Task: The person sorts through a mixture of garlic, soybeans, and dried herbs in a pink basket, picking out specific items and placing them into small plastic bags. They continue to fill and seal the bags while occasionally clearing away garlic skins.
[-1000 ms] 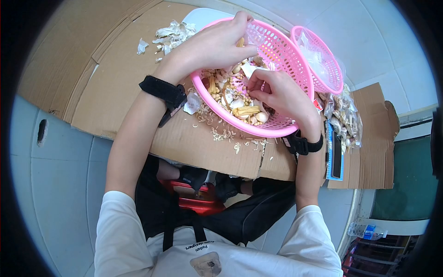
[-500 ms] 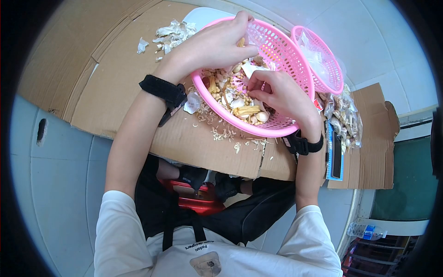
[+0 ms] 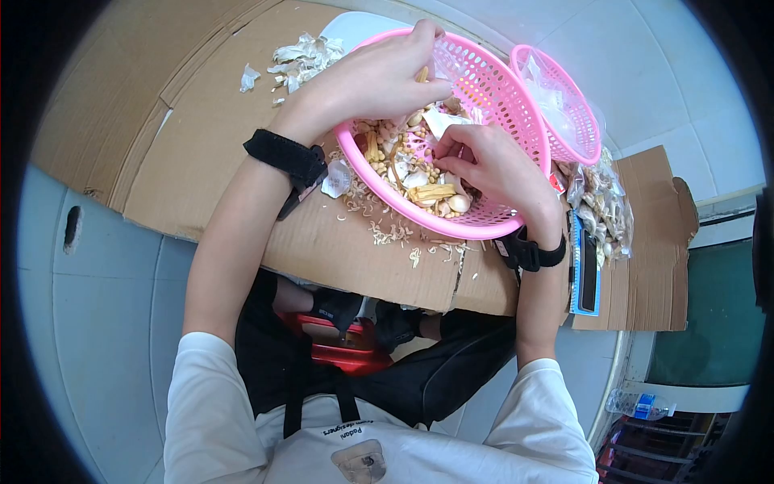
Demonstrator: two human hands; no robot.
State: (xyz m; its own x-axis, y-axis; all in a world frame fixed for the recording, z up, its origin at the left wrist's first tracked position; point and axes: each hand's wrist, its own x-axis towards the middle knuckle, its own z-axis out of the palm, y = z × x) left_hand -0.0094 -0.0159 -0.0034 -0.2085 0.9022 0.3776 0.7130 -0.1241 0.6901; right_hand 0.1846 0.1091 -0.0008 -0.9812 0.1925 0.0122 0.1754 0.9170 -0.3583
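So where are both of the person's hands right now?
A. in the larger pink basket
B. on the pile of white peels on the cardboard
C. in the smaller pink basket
A: the left hand and the right hand both reach into the larger pink basket, apart from the smaller pink basket and the white peels.

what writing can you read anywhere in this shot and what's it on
"Padan": small upside-down print on the white top, near the bottom edge; the smaller words beside it are too blurred to read.
Black strap in the lap: white lettering, too small to read.
Bottle at lower right: blue label, unreadable.
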